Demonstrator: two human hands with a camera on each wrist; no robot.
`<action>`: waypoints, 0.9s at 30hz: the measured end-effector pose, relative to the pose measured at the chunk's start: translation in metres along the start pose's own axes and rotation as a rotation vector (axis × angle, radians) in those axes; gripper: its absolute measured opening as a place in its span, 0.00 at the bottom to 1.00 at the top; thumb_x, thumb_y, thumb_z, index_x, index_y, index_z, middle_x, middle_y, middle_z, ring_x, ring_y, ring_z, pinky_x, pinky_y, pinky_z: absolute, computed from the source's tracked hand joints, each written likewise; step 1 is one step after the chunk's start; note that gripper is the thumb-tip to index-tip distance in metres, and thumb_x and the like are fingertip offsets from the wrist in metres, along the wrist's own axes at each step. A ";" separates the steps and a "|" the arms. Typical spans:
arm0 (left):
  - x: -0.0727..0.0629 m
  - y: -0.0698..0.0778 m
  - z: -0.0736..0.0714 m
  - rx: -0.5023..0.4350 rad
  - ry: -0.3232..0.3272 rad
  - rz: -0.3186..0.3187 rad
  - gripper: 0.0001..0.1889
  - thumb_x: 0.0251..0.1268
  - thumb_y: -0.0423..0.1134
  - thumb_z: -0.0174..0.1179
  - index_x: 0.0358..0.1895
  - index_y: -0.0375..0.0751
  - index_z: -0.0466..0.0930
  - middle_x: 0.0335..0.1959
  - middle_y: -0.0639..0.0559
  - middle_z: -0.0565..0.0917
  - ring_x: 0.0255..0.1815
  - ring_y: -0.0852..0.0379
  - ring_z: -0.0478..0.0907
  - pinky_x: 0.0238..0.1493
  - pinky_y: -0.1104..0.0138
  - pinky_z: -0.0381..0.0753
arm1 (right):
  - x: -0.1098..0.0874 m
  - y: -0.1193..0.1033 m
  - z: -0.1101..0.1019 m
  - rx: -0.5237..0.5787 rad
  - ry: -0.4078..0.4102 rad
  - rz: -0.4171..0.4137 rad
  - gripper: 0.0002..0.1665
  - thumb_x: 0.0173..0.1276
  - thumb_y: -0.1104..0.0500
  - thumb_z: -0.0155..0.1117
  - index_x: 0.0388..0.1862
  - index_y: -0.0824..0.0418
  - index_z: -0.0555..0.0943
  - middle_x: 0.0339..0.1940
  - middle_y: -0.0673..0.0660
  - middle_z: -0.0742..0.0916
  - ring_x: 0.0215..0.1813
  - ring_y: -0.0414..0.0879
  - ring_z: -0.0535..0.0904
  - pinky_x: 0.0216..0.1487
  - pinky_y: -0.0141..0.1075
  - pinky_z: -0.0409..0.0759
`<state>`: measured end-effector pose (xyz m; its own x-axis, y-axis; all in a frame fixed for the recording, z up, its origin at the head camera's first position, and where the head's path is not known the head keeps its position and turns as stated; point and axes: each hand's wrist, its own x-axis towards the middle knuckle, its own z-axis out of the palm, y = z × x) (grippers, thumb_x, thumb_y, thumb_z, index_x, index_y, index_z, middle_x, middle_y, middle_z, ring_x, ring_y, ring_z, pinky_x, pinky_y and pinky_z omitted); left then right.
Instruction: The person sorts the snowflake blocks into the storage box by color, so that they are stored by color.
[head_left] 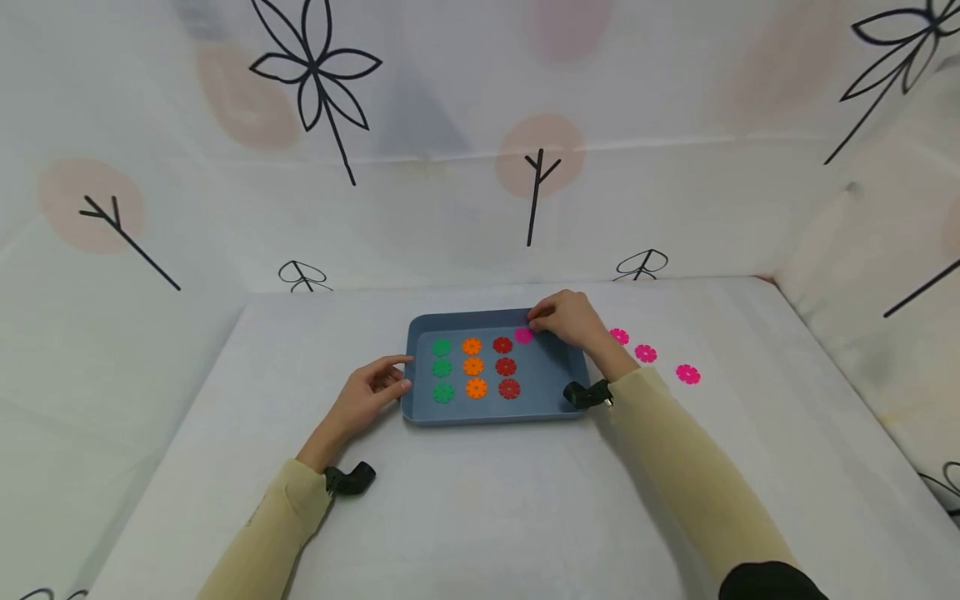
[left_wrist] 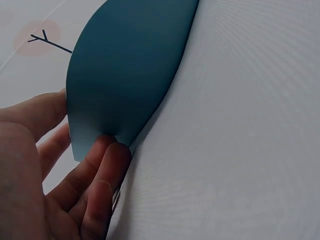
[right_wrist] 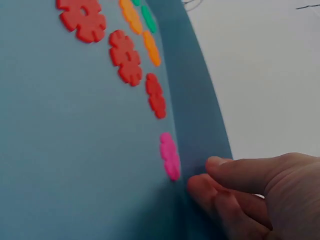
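Observation:
A blue-grey tray [head_left: 543,400] holds three-piece columns of green, orange and red notched discs, flower-like in outline. One pink flower disc [head_left: 523,335] lies at the back of the tray, right of the back red disc [right_wrist: 156,96]. My left hand [head_left: 367,392] holds the tray's left end, fingertips against its outer wall [left_wrist: 125,65] in the left wrist view. My right hand [head_left: 568,319] hovers at the tray's back wall, next to the pink disc. In the right wrist view, its thumb and fingers are loosely bent near the rim, with no disc visible between them.
Several things lie on the white cloth-covered table [head_left: 480,508]: right of the tray are three more pink discs, the near one [head_left: 687,374] farthest right. White printed fabric [head_left: 450,217] rises behind and at both sides. A dark wrist camera [head_left: 587,394] overhangs the tray's right end.

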<state>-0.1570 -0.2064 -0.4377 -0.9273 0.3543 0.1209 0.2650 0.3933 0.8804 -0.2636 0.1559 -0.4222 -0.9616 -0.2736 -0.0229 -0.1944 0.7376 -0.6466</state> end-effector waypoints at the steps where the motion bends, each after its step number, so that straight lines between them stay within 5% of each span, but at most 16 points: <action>1: 0.000 0.000 0.000 0.001 0.000 0.001 0.21 0.70 0.32 0.61 0.64 0.28 0.75 0.39 0.39 0.81 0.34 0.46 0.79 0.36 0.69 0.76 | -0.001 0.000 -0.001 0.010 -0.003 -0.006 0.14 0.68 0.58 0.69 0.49 0.62 0.88 0.47 0.59 0.88 0.52 0.54 0.80 0.53 0.48 0.77; 11: -0.001 0.000 0.000 0.011 0.003 -0.001 0.21 0.71 0.32 0.61 0.64 0.29 0.75 0.40 0.40 0.82 0.34 0.52 0.78 0.37 0.69 0.75 | -0.010 0.007 -0.015 0.077 -0.044 -0.058 0.14 0.69 0.59 0.68 0.52 0.61 0.87 0.50 0.58 0.88 0.53 0.53 0.81 0.55 0.48 0.77; 17: -0.001 0.002 0.000 0.011 0.002 -0.005 0.21 0.71 0.32 0.61 0.64 0.29 0.75 0.40 0.40 0.82 0.34 0.55 0.78 0.37 0.69 0.75 | -0.021 0.017 -0.034 0.120 0.020 -0.058 0.14 0.69 0.61 0.68 0.52 0.64 0.86 0.47 0.59 0.89 0.50 0.52 0.84 0.53 0.48 0.79; 27: -0.001 0.003 0.001 0.013 0.008 -0.011 0.21 0.70 0.32 0.62 0.64 0.29 0.75 0.40 0.39 0.82 0.33 0.52 0.78 0.35 0.69 0.75 | -0.044 0.064 -0.067 0.110 0.085 0.059 0.18 0.72 0.58 0.65 0.58 0.63 0.83 0.54 0.63 0.86 0.57 0.59 0.80 0.57 0.52 0.76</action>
<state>-0.1548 -0.2052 -0.4355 -0.9322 0.3434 0.1148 0.2580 0.4078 0.8759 -0.2469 0.2563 -0.4115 -0.9845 -0.1751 -0.0014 -0.1195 0.6778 -0.7255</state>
